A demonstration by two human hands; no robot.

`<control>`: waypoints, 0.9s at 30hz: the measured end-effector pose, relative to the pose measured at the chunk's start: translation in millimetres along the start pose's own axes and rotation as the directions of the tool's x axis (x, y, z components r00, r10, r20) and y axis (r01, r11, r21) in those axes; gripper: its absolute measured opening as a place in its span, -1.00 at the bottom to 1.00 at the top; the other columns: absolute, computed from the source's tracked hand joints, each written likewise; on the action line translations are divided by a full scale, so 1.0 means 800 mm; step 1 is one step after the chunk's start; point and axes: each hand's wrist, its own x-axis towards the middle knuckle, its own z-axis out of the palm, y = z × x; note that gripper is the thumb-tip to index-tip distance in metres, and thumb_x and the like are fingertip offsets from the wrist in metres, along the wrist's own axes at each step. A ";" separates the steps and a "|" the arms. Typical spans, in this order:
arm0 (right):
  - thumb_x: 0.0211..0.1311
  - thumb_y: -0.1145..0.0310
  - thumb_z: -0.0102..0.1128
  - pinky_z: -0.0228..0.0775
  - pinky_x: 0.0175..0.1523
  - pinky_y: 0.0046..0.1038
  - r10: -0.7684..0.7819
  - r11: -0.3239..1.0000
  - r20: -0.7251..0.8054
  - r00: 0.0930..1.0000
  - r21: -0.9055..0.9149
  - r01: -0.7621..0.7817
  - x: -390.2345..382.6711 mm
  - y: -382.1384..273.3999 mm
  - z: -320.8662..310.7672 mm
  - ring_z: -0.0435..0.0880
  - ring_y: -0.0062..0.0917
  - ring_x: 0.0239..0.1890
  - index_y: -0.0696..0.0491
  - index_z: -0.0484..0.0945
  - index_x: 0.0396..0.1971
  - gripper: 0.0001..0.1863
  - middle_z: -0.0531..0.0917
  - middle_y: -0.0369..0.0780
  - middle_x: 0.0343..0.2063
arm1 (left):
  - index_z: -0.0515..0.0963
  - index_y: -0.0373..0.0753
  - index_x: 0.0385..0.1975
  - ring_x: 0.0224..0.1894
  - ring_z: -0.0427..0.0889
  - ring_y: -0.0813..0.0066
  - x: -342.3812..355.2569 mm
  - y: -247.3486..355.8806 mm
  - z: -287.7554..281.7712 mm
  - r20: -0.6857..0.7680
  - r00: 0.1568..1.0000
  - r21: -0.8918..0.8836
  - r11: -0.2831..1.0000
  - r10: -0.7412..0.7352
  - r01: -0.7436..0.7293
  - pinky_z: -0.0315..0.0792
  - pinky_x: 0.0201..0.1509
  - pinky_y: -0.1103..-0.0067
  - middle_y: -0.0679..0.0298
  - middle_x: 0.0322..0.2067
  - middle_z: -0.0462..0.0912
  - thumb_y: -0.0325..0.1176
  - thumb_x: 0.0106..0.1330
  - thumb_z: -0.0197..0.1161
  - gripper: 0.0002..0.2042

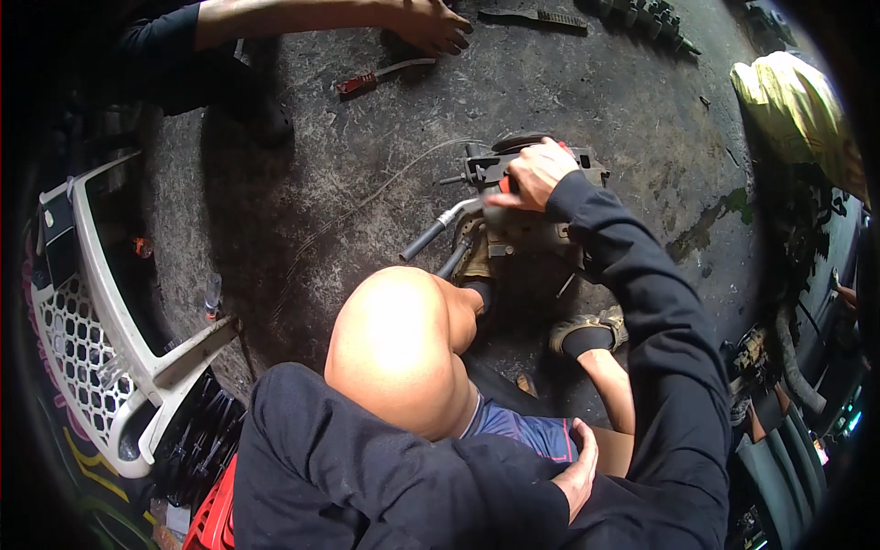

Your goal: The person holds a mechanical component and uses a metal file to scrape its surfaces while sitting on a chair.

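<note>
**Right hand [536,172] closed around a red-bodied tool [508,186] over a metal assembly [509,247] on the floor**

The fingers are wrapped tightly on the tool, with red showing at both sides of the grip; its lower end is blurred, so its exact kind cannot be told. The metal assembly lies on the dark concrete floor [367,174], around its middle and well in from its far side, with a grey tubular bar [423,240] sticking out toward the left. A dark disc [524,142] shows just beyond the knuckles; whether it belongs to the tool or the assembly is unclear.

The left hand [579,469] rests against the blue shorts [522,431], palm turned out of sight, so I cannot tell whether its fingers are apart or curled on something. One foot stands just beside the assembly's near edge; the other, in a patterned shoe [587,332], is near its right corner.

Toward the floor's far side lie a red-handled tool [359,83], a wire brush [541,18] and a ridged metal shaft [651,26]. Another person's hand [426,26] hangs between the first two. A white plastic chair [110,302] is at the floor's left edge, near a clear bottle [213,291].
</note>
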 end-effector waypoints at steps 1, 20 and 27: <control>-0.01 -0.42 0.11 0.47 -0.17 -0.19 0.220 0.964 -0.052 0.974 0.164 -0.209 -0.002 -0.010 -0.002 0.66 -0.17 -0.49 0.07 0.61 -0.58 -0.29 0.62 -0.04 -0.63 | 0.62 -0.32 -0.30 -0.12 0.63 0.18 0.002 -0.001 -0.001 -0.001 1.000 0.004 1.000 -0.020 0.020 0.40 -0.05 0.29 0.05 -0.28 0.67 -0.16 0.23 0.16 -0.69; 0.39 0.22 0.06 0.38 -0.61 -0.59 0.828 -0.338 0.186 0.529 0.918 0.205 -0.193 -0.237 0.111 0.46 -0.69 -0.69 0.01 0.30 0.16 -0.58 0.53 -0.31 -0.52 | 0.65 -0.28 -0.49 -0.35 0.70 0.21 0.023 -0.137 0.097 -0.023 0.779 0.173 0.765 -0.627 0.620 0.53 -0.15 0.36 0.15 -0.47 0.69 0.05 0.19 0.19 -0.56; 0.37 0.02 0.02 0.29 -0.62 -0.41 0.842 -0.187 0.217 0.493 0.976 -0.111 -0.173 -0.214 0.163 0.47 -0.52 -0.76 -0.01 0.55 -0.11 -0.64 0.50 -0.23 -0.71 | 0.60 -0.37 -0.43 -0.27 0.69 0.08 0.062 -0.085 0.125 0.082 0.939 0.190 0.931 -0.333 0.313 0.54 -0.11 0.34 -0.01 -0.46 0.67 0.11 0.18 0.22 -0.49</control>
